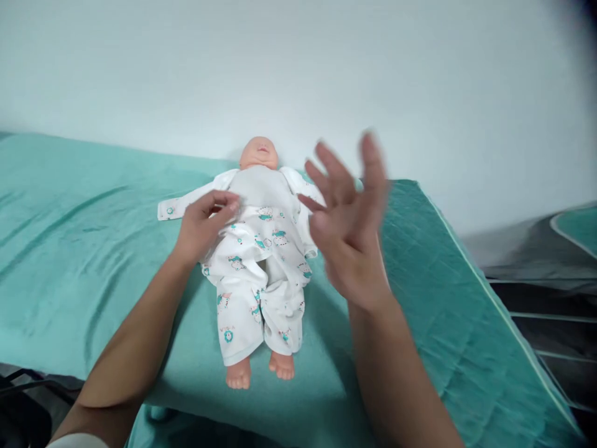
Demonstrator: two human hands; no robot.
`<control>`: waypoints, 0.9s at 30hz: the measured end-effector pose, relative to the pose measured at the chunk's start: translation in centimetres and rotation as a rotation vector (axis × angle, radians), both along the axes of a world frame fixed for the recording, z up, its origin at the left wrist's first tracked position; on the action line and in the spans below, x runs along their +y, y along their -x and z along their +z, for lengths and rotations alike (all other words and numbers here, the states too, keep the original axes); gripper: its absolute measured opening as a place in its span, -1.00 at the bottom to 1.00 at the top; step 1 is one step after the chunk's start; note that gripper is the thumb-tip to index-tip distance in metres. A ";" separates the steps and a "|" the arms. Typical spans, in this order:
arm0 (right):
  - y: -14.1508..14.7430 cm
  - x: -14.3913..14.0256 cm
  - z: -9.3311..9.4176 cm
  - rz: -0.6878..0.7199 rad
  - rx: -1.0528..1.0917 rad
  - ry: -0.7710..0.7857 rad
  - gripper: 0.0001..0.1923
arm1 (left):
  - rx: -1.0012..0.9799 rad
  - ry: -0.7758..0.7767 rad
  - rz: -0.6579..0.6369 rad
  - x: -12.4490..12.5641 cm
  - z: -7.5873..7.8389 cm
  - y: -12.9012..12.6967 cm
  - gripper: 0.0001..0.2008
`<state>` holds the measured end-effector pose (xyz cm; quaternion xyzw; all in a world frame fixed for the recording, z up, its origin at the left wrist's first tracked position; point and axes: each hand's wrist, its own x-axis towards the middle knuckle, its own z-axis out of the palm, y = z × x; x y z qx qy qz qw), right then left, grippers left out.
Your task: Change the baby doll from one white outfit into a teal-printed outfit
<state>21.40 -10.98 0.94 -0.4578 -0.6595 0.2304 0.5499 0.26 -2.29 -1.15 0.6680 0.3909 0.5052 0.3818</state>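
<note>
A baby doll (259,152) lies face up, wearing a white long-sleeved top (256,183) and white trousers (280,249) printed with small green animal figures. Its bare feet point toward me. At the doll's waist, on the left, my left hand (205,221) has its thumb and fingers drawn together beside the trousers' upper edge; whether cloth is between the fingertips is hidden. My right hand (349,224) is raised on the right, blurred, with fingers spread and nothing in them. It covers part of the doll's sleeve.
The doll rests on a green cloth-covered bed (116,261), wrinkled on the left, with a quilted surface at right. A pale wall (298,68) rises behind. At far right is another green-covered surface (581,227) and metal bars (550,317). Dark objects lie low at left.
</note>
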 end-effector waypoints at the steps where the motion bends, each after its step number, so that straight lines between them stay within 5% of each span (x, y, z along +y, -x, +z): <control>1: 0.3 0.9 -0.8 -0.003 0.039 -0.003 -0.26 | 0.084 0.019 -0.003 0.3 -0.9 0.4 -0.85; 4: 0.4 3.9 -4.2 -0.054 0.063 0.028 -0.56 | 0.196 -0.007 0.002 0.9 -2.4 1.9 -0.85; 8: -0.4 5.6 -7.0 -0.053 0.077 0.109 -0.84 | 0.334 -0.031 -0.068 1.5 -2.4 3.0 -0.83; 11: -1.1 5.5 -6.9 -0.012 0.047 0.156 -0.83 | 0.389 -0.092 -0.138 1.6 -2.4 3.0 -0.86; 16: -2.1 5.5 -5.8 0.078 -0.197 0.201 -0.70 | 0.348 -0.219 -0.031 1.6 -3.3 1.8 -0.88; 21: -1.7 6.8 -4.9 0.015 -0.386 0.149 -0.71 | 0.347 -0.081 0.150 4.0 -4.3 0.6 -0.88; 27: -1.3 10.5 -4.1 -0.088 -0.471 0.210 -0.66 | 0.191 0.107 0.111 6.3 -4.8 0.8 -0.87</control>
